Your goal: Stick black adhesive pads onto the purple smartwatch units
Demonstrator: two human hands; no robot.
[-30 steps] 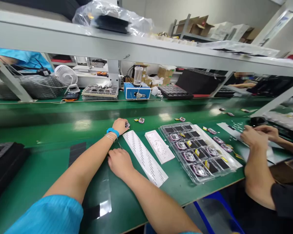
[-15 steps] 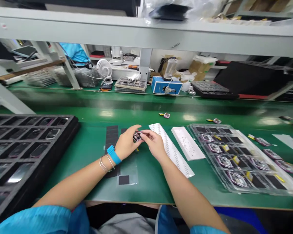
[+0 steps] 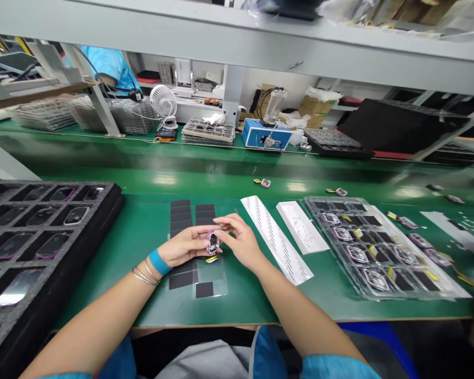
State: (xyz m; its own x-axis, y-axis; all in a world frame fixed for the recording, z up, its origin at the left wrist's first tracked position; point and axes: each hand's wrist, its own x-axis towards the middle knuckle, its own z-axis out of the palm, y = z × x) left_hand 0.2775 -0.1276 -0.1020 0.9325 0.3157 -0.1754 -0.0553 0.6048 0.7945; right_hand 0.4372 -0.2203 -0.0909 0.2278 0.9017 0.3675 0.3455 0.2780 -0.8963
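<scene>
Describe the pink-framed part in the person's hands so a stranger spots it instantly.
On the green workbench, between the black foam tray and the clear plastic tray, look at the person's left hand and right hand. The small pink-framed part sits between them, a yellow tab below it. Its look-alikes lie in the tray and on the bench; only this one is held.

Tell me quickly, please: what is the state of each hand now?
Left hand: closed, holding a small pink-framed module.
Right hand: partly open, beside the module; contact cannot be told.
</scene>
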